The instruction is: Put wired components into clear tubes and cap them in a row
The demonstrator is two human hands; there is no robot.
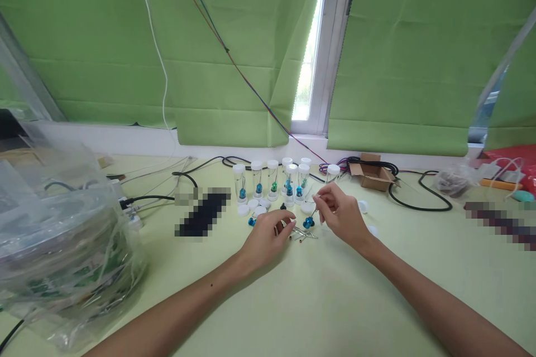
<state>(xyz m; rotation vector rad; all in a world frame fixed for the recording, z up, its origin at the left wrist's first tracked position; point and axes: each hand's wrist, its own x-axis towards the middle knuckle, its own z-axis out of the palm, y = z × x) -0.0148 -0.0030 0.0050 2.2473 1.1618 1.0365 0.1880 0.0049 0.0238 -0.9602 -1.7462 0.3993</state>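
My left hand [270, 234] rests on the pale green table [318, 301], fingers curled over thin metal pins [304, 232] lying there; what they grip, if anything, is hidden. My right hand [341, 213] hovers just right of it, thumb and fingers pinched on a thin pin with a blue bead [309, 222] at its lower end. Behind the hands stand several clear tubes with white caps [273, 178], some holding blue or green beads. Loose white caps [255, 206] lie in front of the tubes.
A heap of clear plastic bags [62, 240] fills the left. Black cables [419, 195] and a small open cardboard box [372, 174] lie at the back right. Green blinds [234, 50] hang behind, and a red item [517, 159] sits far right.
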